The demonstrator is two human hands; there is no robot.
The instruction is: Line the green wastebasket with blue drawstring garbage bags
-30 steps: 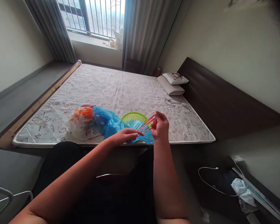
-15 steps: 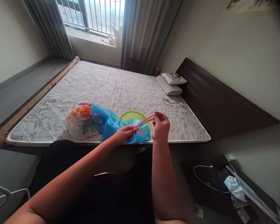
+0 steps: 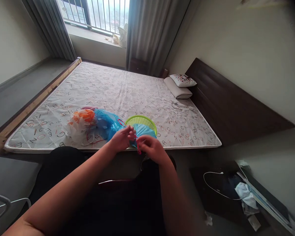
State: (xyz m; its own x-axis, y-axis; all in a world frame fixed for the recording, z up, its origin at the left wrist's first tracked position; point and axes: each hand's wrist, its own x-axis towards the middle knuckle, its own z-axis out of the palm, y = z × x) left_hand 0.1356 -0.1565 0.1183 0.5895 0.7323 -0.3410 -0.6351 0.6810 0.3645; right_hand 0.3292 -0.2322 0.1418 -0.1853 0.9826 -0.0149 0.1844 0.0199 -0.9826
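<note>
My left hand (image 3: 123,138) and my right hand (image 3: 151,149) are close together at the mattress edge, both closed on a thin red string (image 3: 139,150). One loop of it sticks out past my left fingers, and another end hangs below my right fingers. Just behind my hands, light blue plastic (image 3: 145,130) lies bunched against a green plastic basket (image 3: 153,124); whether the string is fixed to it is hidden. Left of my hands is a crumpled blue plastic bag (image 3: 105,121), beside a heap of whitish clear plastic bags (image 3: 76,132) with an orange one (image 3: 85,116) on top.
The bare mattress (image 3: 108,83) bears a printed letter pattern. Two pillows (image 3: 178,88) lie by the dark headboard (image 3: 226,95). At the lower right, a white cable (image 3: 217,191) and a pale cloth (image 3: 245,193) rest on a dark surface. A white metal frame (image 3: 7,201) stands lower left.
My right hand has come down and left from its raised spot, and the string is no longer stretched between my hands. My left hand has shifted slightly left and up.
</note>
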